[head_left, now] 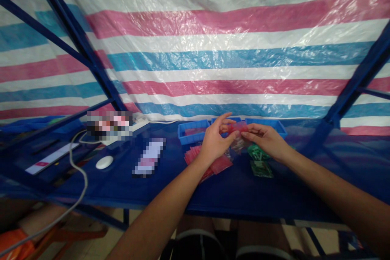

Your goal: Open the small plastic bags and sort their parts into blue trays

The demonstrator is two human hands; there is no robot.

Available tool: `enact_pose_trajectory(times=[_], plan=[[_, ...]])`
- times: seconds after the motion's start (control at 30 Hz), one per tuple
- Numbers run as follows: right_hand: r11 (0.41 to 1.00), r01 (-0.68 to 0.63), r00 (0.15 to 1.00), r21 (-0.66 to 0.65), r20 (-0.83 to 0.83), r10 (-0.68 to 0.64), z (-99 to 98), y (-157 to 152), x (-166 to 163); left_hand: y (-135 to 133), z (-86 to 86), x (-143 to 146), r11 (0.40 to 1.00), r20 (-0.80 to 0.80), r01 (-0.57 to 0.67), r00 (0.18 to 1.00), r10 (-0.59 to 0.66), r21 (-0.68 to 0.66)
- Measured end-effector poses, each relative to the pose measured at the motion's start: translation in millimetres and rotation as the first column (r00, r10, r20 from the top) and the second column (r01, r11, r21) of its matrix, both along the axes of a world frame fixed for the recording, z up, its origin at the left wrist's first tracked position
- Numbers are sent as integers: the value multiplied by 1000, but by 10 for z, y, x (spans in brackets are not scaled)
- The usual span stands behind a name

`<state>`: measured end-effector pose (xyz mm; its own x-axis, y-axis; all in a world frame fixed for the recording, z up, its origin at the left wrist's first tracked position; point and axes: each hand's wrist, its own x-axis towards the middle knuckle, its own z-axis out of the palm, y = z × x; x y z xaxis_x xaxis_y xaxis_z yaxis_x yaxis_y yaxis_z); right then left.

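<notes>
A small red translucent plastic bag (238,126) is held up between my two hands, over the front of the blue trays. My left hand (215,137) pinches its left side with the thumb and a finger, the other fingers raised. On the bag's right edge, the thumb and fingertips of my right hand (265,140) are closed. Some clear plastic (239,145) hangs just below; whether it belongs to the bag I cannot tell. Beneath my left wrist lies a pile of flat red bags (220,165). Green packets (261,169) lie below my right hand.
Blue trays stand along the back, one at left (193,133) and one at right (276,125). Leftward on the blue table (122,187) are a pixelated phone-like slab (150,157), a white oval object (104,162) and a white cable (79,170). Blue frame bars flank a striped sheet.
</notes>
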<state>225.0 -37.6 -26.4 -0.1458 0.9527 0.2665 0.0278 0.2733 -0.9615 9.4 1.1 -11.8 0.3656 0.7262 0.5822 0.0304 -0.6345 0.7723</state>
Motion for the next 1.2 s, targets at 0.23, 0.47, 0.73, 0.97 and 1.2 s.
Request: enact_pose_trajectory(times=[0.23, 0.47, 0.73, 0.97, 1.2], plan=[[998, 50, 998, 28, 41, -51, -54, 59, 41, 62, -39, -23, 998, -13, -50, 999, 50, -42], [992, 74, 939, 102, 327, -103, -77, 87, 109, 70, -60, -45, 994, -185, -111, 977, 108, -2], [992, 48, 973, 114, 219, -72, -83, 86, 114, 40, -26, -57, 990, -216, -128, 967, 137, 51], [992, 99, 979, 83, 170, -112, -61, 85, 99, 82, -62, -53, 991, -176, -126, 976, 130, 38], [977, 167, 972, 133, 142, -186, -49, 83, 107, 22, -4, -50, 987, -176, -149, 972, 158, 63]])
